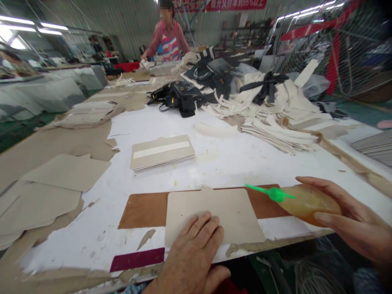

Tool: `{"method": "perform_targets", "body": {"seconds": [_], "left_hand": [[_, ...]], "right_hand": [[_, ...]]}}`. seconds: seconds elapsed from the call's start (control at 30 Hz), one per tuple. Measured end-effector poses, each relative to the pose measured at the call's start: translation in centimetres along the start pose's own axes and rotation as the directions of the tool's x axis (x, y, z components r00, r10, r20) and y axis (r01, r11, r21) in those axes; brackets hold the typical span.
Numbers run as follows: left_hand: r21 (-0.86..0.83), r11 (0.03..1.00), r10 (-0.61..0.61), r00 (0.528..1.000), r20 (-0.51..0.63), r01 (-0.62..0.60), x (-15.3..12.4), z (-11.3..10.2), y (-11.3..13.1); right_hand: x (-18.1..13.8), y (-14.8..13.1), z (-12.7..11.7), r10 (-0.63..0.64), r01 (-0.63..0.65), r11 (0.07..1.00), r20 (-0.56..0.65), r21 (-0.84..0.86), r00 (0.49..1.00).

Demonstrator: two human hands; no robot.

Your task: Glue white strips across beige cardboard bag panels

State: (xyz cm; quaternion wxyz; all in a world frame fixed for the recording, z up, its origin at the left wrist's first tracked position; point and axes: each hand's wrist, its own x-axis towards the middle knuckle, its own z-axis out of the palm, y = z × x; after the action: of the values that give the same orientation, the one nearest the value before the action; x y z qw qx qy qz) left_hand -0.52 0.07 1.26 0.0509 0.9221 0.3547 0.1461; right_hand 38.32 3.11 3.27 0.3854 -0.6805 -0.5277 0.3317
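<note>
My left hand [200,245] lies flat, fingers stretched out, on a beige panel [214,204] with rounded corners and two small dark dots. Beneath that panel runs a brown strip [145,210], showing on both sides of it. My right hand [352,216] is wrapped round a squeeze bottle [309,204] of yellowish, see-through material, its green nozzle [275,194] pointing left above the strip's right end. A maroon strip [137,259] lies at the table's near edge, left of my left hand.
A stack of beige panels [162,153] with a white band on top sits mid-table. Loose beige sheets [67,171] lie at left. Black bag parts [186,96] and cream strips [275,130] are heaped farther back. Another person [168,38] stands at the far end.
</note>
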Motion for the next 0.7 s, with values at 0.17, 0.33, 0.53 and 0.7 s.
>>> {"method": "perform_targets", "body": {"seconds": [0.17, 0.33, 0.53, 0.7], "left_hand": [[0.018, 1.000, 0.013, 1.000, 0.000, -0.013, -0.1, 0.1, -0.1], [0.010, 1.000, -0.010, 0.998, 0.058, 0.010, 0.1, 0.0, 0.1], [0.042, 0.999, -0.010, 0.996, 0.085, 0.006, 0.1, -0.1, 0.2], [0.081, 0.997, 0.008, 0.993, 0.114, -0.017, 0.3, -0.4, 0.4]], "right_hand": [[-2.0, -1.1, 2.8, 0.113, -0.214, 0.815, 0.214, 0.539, 0.970], [-2.3, 0.1, 4.3, 0.038, -0.152, 0.803, 0.205, 0.577, 0.978], [-2.4, -0.6, 3.0, -0.170, 0.171, 0.985, 0.019, -0.012, 0.985], [-3.5, -2.7, 2.2, -0.277, 0.266, 0.925, 0.000, -0.271, 0.961]]}}
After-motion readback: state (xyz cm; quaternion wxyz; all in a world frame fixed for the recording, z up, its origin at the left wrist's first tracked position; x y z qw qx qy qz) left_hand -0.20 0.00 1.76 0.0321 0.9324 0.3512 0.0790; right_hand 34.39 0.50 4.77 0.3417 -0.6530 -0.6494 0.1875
